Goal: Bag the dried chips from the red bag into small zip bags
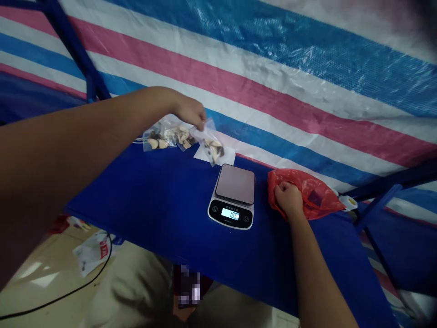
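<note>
My left hand (193,113) pinches the top of a small clear plastic bag (214,148) with pale and dark dried slices in it. This bag hangs over a white sheet of paper (229,156) at the table's far edge. More clear bags of dried slices (170,135) lie just left of it. Closed and curled, my right hand (288,198) is at the mouth of a red plastic bag (319,193); what its fingers hold is hidden. Between my hands stands a digital kitchen scale (235,182), its pan bare and its display lit.
A blue-covered table (164,191) carries everything. Behind it hangs a striped plastic sheet (239,68), with blue frame bars (68,50) at the sides. A white object (348,202) lies beside the red bag. On the floor are a white bag (92,253) and a black cable (78,289).
</note>
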A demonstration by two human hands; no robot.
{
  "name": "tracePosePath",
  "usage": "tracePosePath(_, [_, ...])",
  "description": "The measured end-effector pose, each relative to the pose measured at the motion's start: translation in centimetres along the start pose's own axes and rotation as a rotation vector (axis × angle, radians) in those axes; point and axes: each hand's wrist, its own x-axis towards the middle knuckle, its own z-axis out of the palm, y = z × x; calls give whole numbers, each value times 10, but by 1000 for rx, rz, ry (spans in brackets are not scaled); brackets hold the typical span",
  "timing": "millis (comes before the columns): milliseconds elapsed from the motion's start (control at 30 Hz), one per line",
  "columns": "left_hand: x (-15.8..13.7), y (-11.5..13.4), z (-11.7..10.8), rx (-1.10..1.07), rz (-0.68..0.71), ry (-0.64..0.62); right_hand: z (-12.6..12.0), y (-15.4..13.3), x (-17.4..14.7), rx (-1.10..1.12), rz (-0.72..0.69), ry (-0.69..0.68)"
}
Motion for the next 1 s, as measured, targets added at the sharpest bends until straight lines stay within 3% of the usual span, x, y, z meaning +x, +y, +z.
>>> tracePosePath(33, [-7,-18,-1,6,-61,-54,0,0,0,-1,2,0])
tracePosePath(100, [-18,-52,1,-6,-103,-27,0,-1,-1,-2,-3,-3])
tracePosePath(233, [-28,-104,16,-225,-90,296,0,-1,-1,3,-22,-1])
tracePosePath(333, [-30,-116,27,-282,-216,401,0,0,0,8,-22,2])
tracePosePath(500, [-32,-106,36,-208,-292,399,0,2,-1,14,-31,14])
tracePosePath(633, [-41,-71,39,-238,-177,659,-2,0,-2,56,-38,31])
tracePosePath(733, [-66,-9,57,-393,-120,847,-12,-3,-3,74,-24,120])
tracePosePath(833, [-114,67,95,-597,-26,872,-37,0,-11,92,-13,170])
tracePosePath(900, [-157,106,127,-637,41,813,-59,8,-26,114,-12,232])
tracePosePath(1000, [-227,128,172,-633,112,703,-89,26,-62,71,118,528])
